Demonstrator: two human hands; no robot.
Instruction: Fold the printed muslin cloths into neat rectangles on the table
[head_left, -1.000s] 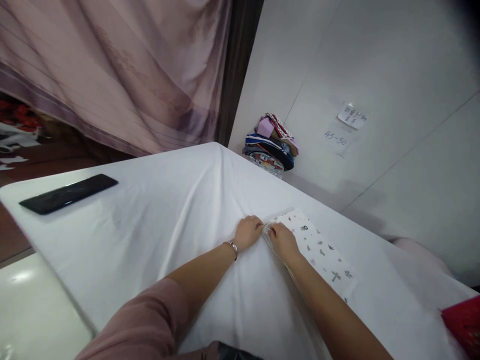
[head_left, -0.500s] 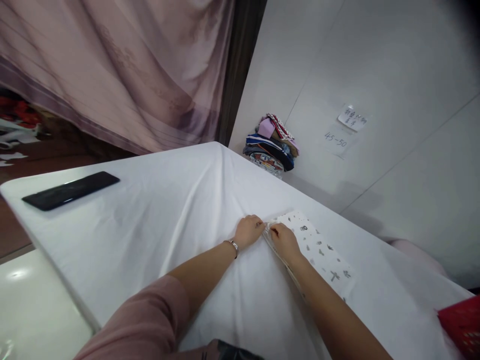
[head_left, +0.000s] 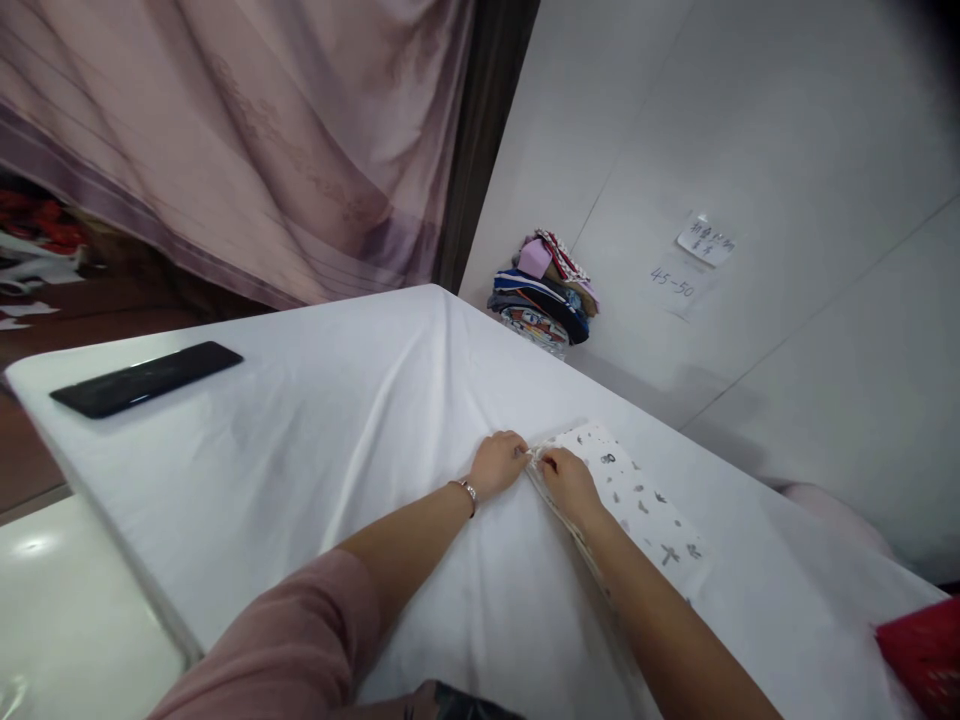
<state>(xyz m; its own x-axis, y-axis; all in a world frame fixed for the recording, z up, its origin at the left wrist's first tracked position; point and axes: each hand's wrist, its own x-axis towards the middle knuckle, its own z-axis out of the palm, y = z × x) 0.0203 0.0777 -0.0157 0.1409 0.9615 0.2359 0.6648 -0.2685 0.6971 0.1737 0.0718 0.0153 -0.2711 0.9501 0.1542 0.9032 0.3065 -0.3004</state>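
Observation:
A white piece of clothing or cloth (head_left: 639,490) with small grey printed figures lies flat on the white-covered table, right of centre; its exact kind I cannot make out. At its near left corner, my left hand (head_left: 498,463) pinches the gathered edge between closed fingers, a bracelet on the wrist. Just to the right, my right hand (head_left: 570,482) is closed on the same gathered edge, fingers curled down. My right forearm covers part of the cloth's near side. The two hands are almost touching.
A black flat, glossy object (head_left: 147,379) lies at the table's left end. Folded clothes (head_left: 541,290) are stacked beyond the far edge, by the wall with handwritten paper notes (head_left: 705,240). A red basket (head_left: 922,655) stands at the lower right. A pink curtain (head_left: 300,130) hangs behind.
Both hands stay at the cloth's corner with almost no movement. The view has shifted very slightly.

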